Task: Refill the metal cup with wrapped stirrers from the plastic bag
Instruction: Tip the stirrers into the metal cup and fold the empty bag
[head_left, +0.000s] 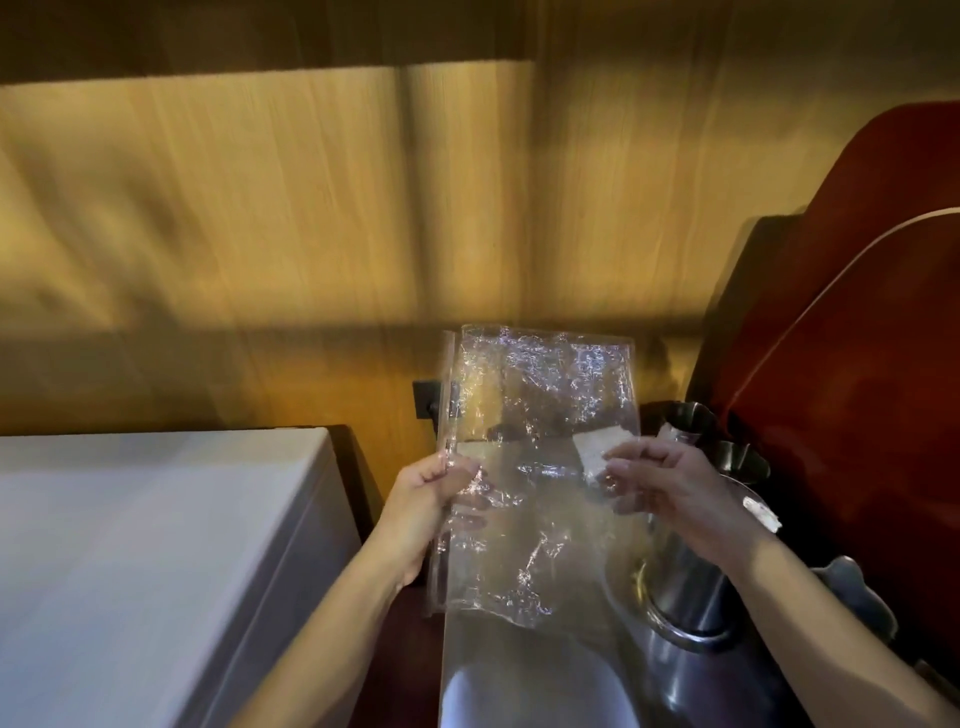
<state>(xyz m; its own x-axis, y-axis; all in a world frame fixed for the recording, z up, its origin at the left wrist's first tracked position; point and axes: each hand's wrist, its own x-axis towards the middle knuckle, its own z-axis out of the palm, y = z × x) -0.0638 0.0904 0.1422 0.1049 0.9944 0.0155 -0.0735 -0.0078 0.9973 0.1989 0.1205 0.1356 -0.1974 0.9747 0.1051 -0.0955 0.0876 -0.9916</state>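
Note:
A clear crinkled plastic bag (535, 415) is held upright in front of me, stretched between both hands. My left hand (431, 499) pinches its left edge. My right hand (660, 483) grips its right side, next to a white label (597, 447) on the bag. I cannot make out stirrers inside the bag. A metal cup (685, 587) stands on the dark counter below my right forearm, partly hidden by it. Two smaller metal cups (691, 418) (743, 465) stand behind my right hand; something white pokes out of the nearer one.
A white box-like surface (145, 545) fills the lower left. A wood-panelled wall (311, 208) rises behind, with a dark socket plate (426, 400). A red curved panel (857, 338) stands at the right. A pale rounded object (535, 696) lies under the bag's lower end.

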